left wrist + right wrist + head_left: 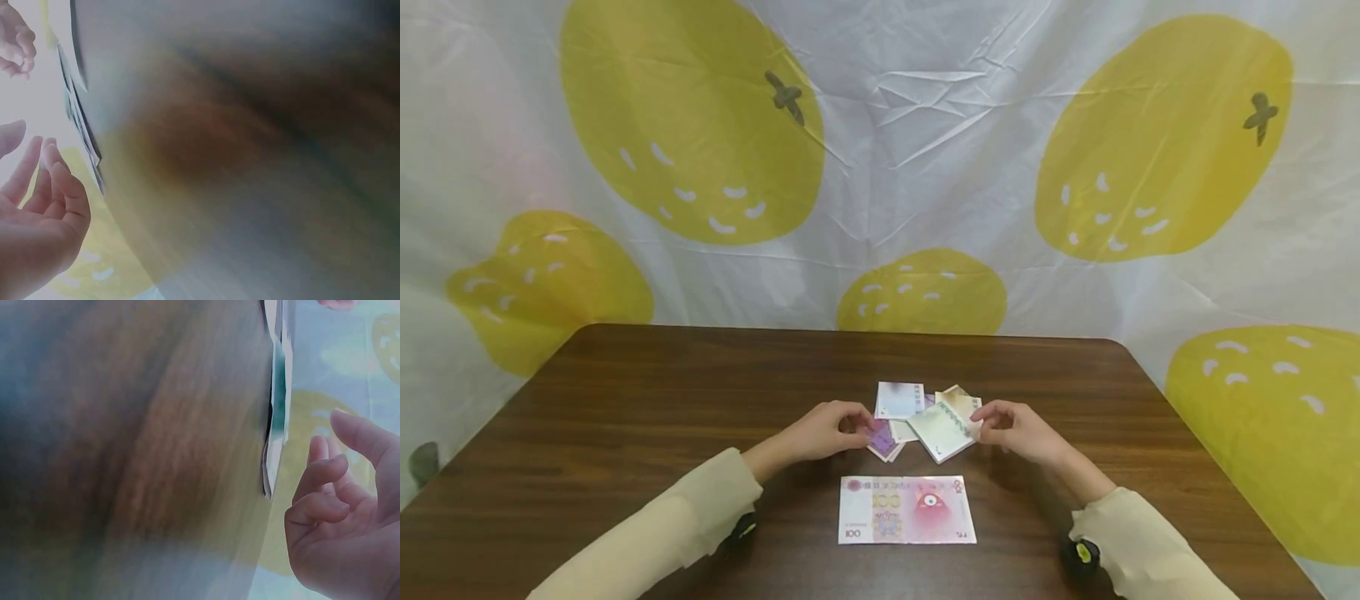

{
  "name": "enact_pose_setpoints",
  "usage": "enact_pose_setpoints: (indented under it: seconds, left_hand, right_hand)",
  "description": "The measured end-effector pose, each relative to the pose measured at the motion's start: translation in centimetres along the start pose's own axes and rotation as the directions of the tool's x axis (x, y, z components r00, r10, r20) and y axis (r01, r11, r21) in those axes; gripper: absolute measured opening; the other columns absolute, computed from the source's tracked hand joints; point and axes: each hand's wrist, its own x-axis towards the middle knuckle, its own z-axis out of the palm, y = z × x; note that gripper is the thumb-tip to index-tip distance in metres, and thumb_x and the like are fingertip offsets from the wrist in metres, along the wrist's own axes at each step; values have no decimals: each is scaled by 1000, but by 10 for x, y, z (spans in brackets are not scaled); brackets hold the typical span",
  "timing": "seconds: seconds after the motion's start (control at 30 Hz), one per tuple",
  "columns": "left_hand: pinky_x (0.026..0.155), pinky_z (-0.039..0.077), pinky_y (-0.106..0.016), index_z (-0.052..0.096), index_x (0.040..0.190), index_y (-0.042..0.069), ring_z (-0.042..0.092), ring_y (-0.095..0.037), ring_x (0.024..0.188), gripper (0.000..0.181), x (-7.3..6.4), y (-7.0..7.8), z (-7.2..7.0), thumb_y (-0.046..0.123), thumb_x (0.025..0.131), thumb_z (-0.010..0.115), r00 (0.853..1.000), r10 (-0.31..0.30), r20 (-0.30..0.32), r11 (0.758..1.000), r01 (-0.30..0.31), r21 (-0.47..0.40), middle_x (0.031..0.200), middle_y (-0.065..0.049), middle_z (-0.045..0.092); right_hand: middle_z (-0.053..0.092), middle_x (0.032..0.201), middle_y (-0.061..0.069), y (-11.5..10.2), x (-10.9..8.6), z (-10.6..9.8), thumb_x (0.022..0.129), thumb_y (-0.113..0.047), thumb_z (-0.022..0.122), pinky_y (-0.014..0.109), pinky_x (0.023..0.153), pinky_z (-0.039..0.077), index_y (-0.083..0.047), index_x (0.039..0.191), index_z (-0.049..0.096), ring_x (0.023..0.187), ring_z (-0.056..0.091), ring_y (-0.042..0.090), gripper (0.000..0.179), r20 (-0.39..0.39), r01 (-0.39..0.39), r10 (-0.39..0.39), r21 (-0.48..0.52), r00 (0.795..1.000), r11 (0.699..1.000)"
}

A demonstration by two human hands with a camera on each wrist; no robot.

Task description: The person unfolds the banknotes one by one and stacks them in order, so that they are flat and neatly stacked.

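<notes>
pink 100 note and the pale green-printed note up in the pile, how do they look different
The pink 100 note lies apart from the pile; the pale green-printed note overlaps other notes.
The pink 100 note lies nearly square to the view; the pale green-printed note is turned at a slant.
The pink 100 note looks longer; the pale green-printed note looks squarer.
Both show printed faces.

Note pile (942, 428) bhd 100-note (907, 510), on tbl (677, 392)
</notes>
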Motion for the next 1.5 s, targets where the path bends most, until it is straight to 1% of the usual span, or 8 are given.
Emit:
enact_pose_setpoints:
  seconds: [0.43, 0.6, 0.63, 1.03, 1.13, 1.27, 1.37, 1.5]
  left_hand:
    - [56, 39, -24, 61, 86, 9, 47, -9, 61, 15, 37, -4, 14, 22, 79, 65, 998, 28, -50, 1000, -28, -7, 67, 5, 54]
    - [59, 39, -24, 61, 89, 9, 49, -10, 64, 18, 43, 0, 21, 23, 78, 65, 999, -25, -24, 999, 26, 21, 70, 4, 55]
    - [60, 40, -26, 60, 89, 6, 50, -12, 65, 18, 42, 9, 20, 18, 77, 65, 998, -64, -16, 998, 64, 29, 70, 2, 56]
    - [62, 42, -25, 59, 100, -1, 52, -15, 68, 32, 53, 15, 29, 21, 77, 66, 994, -110, 10, 985, 108, 137, 75, -3, 56]
    - [65, 43, -29, 61, 100, 0, 54, -18, 70, 35, 58, 5, 36, 26, 77, 66, 995, -105, -3, 978, 103, 182, 77, -4, 58]
    - [60, 42, -27, 63, 95, 7, 52, -12, 65, 41, 87, -58, 66, 43, 77, 63, 999, -26, -41, 969, 35, 246, 71, 3, 57]
    - [56, 41, -24, 64, 90, 12, 50, -9, 61, 39, 100, -83, 78, 47, 75, 62, 999, -21, -44, 973, 30, 230, 67, 6, 55]
    - [58, 41, -26, 63, 88, 8, 50, -11, 62, 25, 83, -29, 56, 29, 75, 67, 992, -128, -16, 973, 128, 192, 67, 2, 54]
  right_hand:
    - [51, 66, 3, 5, 13, -5, 77, -4, 62, 24, 45, 35, 10, 101, 55, 51, 42, 13, 29, -24, -75, 74, -17, 997, 997]
    - [49, 62, 1, 9, 15, -3, 76, -6, 64, 23, 44, 33, 9, 98, 56, 49, 40, 11, 28, -19, -110, 109, -27, 994, 994]
    - [48, 61, 1, 10, 15, -3, 76, -7, 65, 23, 44, 33, 9, 97, 56, 48, 40, 11, 27, -17, -116, 115, -32, 993, 993]
    - [48, 58, 0, 13, 19, 4, 74, -13, 69, 23, 42, 33, 3, 91, 58, 45, 39, 10, 26, 25, -138, 140, -58, 990, 989]
    - [48, 57, 0, 13, 20, 5, 74, -13, 69, 22, 41, 32, 2, 90, 57, 44, 38, 9, 25, 32, -135, 137, -64, 990, 989]
    - [46, 56, 0, 11, 20, 7, 74, -12, 69, 22, 40, 32, 2, 89, 57, 43, 37, 9, 24, 41, -129, 132, -75, 990, 989]
    - [44, 56, 0, 10, 21, 8, 73, -12, 69, 23, 40, 32, 1, 88, 56, 42, 36, 9, 23, 42, -125, 129, -84, 991, 989]
    - [42, 56, 1, 9, 21, 10, 73, -11, 70, 23, 40, 32, 0, 87, 56, 41, 36, 10, 22, 44, -122, 127, -100, 991, 987]
